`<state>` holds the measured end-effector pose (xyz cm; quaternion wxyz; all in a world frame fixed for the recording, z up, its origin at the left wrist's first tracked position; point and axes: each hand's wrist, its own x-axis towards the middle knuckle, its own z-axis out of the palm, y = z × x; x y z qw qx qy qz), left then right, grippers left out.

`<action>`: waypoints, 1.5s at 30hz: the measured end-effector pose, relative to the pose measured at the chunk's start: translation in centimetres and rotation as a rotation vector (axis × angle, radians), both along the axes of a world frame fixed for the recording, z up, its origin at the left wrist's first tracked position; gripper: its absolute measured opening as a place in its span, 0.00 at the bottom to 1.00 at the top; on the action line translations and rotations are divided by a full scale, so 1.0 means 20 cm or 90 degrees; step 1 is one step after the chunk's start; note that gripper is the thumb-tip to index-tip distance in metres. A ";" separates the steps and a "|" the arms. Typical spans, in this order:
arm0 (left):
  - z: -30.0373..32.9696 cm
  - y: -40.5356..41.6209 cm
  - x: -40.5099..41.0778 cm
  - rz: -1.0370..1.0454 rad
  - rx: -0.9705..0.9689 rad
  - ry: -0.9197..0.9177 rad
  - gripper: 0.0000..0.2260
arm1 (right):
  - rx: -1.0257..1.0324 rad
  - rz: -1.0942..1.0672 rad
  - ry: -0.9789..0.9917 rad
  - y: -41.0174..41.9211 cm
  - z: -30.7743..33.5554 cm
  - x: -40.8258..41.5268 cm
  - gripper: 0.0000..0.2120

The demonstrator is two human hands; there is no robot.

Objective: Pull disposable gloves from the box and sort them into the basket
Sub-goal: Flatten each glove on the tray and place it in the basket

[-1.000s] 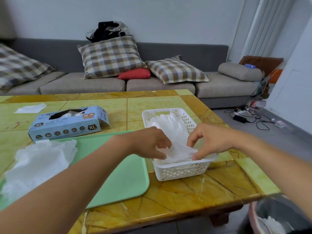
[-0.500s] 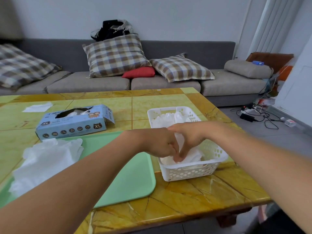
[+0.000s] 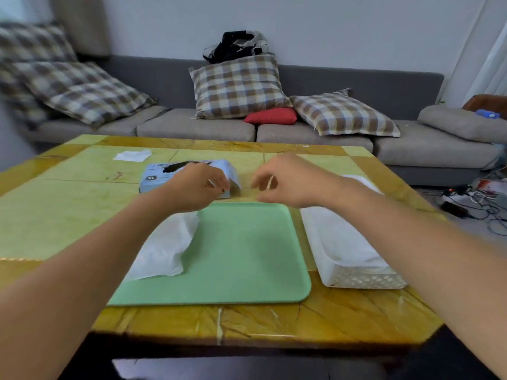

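Nearest me, along the table's (image 3: 247, 322) front edge, the green tray (image 3: 241, 253) sits with bare marble in front of it. A loose heap of white gloves (image 3: 164, 245) lies on the tray's left side, partly under my left forearm. The white basket (image 3: 359, 278) stands just beside the tray's right edge, near the table's right side, and already holds folded gloves; my right forearm crosses over it.

Beyond the tray's far edge both hands hover. My left hand (image 3: 200, 187) is in front of the right end of the blue glove box (image 3: 162, 175), fingers curled loosely; I cannot tell whether it pinches anything. My right hand (image 3: 285, 182) hangs to the right of the box, fingers half curled, apparently holding nothing.

I judge the gloves to be very light, thin and limp, likely to cling together and come out in clumps. The place to take one is at the dark slot on the box's top, pinching a single edge while the other hand steadies the cardboard, since the box looks light enough to lift with the pull.

There is open room between box and basket, and the tray's middle is free. Farther back, a small white sheet (image 3: 131, 155) lies towards the far left corner.
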<state>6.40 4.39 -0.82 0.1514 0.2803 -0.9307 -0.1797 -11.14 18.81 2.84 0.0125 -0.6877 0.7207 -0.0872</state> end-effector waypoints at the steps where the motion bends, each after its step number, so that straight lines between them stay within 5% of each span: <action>1: -0.03 -0.05 0.12 0.058 -0.004 -0.020 0.10 | 0.022 0.058 -0.073 -0.07 -0.07 0.15 0.15; 4: -0.14 -0.16 0.40 0.183 0.009 -0.038 0.16 | 0.114 0.148 -0.108 -0.27 -0.31 0.50 0.25; 7: -0.19 -0.21 0.54 0.167 0.049 -0.122 0.25 | 0.095 0.191 -0.105 -0.39 -0.50 0.70 0.29; 13: -0.26 -0.33 0.69 0.101 0.167 -0.146 0.30 | 0.122 0.210 -0.038 -0.45 -0.54 0.68 0.12; 15: -0.26 -0.36 0.73 0.085 0.224 -0.148 0.39 | 0.105 0.222 -0.070 -0.44 -0.54 0.61 0.08; 18: -0.24 -0.40 0.76 0.058 0.221 -0.211 0.58 | 0.116 0.199 -0.199 -0.42 -0.57 0.50 0.14; 20: -0.25 -0.41 0.74 0.045 0.190 -0.266 0.63 | 0.134 0.157 -0.352 -0.43 -0.56 0.46 0.20; 23: -0.28 -0.41 0.68 0.025 0.171 -0.314 0.67 | 0.200 0.054 -0.580 -0.45 -0.53 0.41 0.16; 29: -0.32 -0.41 0.61 0.030 0.164 -0.240 0.60 | 0.305 0.038 -0.601 -0.38 -0.49 0.33 0.15; 35: -0.34 -0.39 0.59 0.040 0.070 -0.254 0.36 | 0.508 0.152 -0.462 -0.29 -0.41 0.28 0.14; 38: -0.31 -0.39 0.60 0.060 0.055 -0.261 0.34 | 0.517 0.135 -0.611 -0.24 -0.38 0.26 0.11; 41: -0.19 -0.35 0.65 0.029 0.152 -0.259 0.42 | 0.327 0.035 -0.856 -0.23 -0.32 0.21 0.12; 45: -0.05 -0.13 0.58 -0.025 0.403 0.152 0.36 | 0.223 -0.026 -1.050 -0.18 -0.23 0.17 0.19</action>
